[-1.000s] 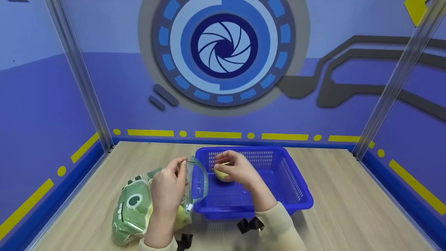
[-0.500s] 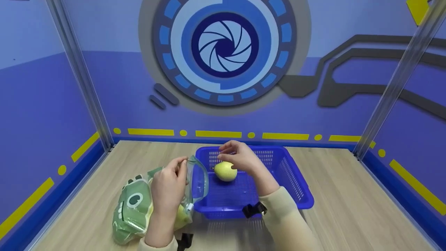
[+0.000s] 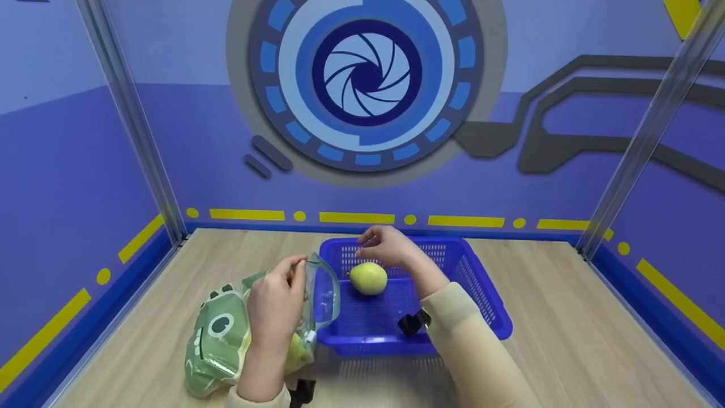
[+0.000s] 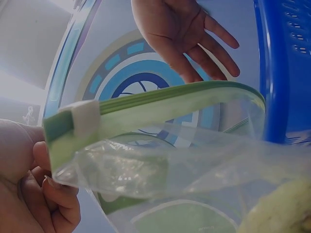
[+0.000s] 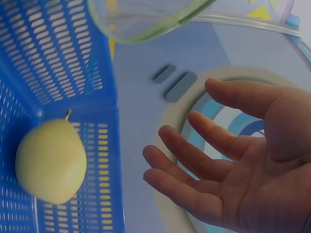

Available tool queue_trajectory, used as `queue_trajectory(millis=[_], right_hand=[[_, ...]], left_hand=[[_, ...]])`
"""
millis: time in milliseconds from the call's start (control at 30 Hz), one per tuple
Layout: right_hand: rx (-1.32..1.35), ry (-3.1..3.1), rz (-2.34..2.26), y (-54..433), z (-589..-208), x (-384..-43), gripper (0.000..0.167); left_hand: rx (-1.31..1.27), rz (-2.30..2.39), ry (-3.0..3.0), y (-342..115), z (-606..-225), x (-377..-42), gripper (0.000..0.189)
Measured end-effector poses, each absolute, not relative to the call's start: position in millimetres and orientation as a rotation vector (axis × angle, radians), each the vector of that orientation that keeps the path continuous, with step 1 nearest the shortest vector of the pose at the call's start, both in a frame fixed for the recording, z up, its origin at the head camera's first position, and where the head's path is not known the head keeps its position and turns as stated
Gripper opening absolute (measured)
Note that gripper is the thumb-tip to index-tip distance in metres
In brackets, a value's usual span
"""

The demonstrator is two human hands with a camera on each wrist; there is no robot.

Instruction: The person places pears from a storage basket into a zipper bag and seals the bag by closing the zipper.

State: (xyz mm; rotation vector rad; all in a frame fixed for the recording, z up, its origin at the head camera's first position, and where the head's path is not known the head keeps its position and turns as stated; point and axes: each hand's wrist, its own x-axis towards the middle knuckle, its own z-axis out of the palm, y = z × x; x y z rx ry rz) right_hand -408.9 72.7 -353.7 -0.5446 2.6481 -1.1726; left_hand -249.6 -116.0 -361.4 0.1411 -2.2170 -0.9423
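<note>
My left hand (image 3: 276, 309) pinches the rim of a clear zip bag with a green cartoon-monster print (image 3: 218, 340). The bag's mouth gapes toward the basket, and its white slider (image 4: 86, 119) shows in the left wrist view. Inside the bag is a pale yellow-green fruit (image 4: 284, 208), only partly visible. A yellow-green pear (image 3: 369, 279) with a short stem lies in the blue basket (image 3: 368, 341), near its left wall. Just above and behind the pear hovers my right hand (image 3: 389, 247). Its fingers are spread, relaxed and apart from the pear, holding nothing.
The basket has slotted walls and stands at the middle back of the wooden table (image 3: 566, 317). Blue printed panels (image 3: 187, 141) with metal corner posts (image 3: 640, 136) enclose the table at the back and both sides.
My right hand has lifted off the pear and moved up and away from it, leaving the pear in full view in the basket. The left hand and the bag have stayed almost still.
</note>
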Motion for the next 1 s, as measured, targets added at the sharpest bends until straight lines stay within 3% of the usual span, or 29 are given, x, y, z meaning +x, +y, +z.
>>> queue_trajectory(millis=[1000], right_hand=[[-0.664,2.654,-1.079,73.4,-409.9,-457.6,0.033]], left_hand=[[0.141,-0.945,-2.234,-115.8,-361.7,-250.1,0.019]])
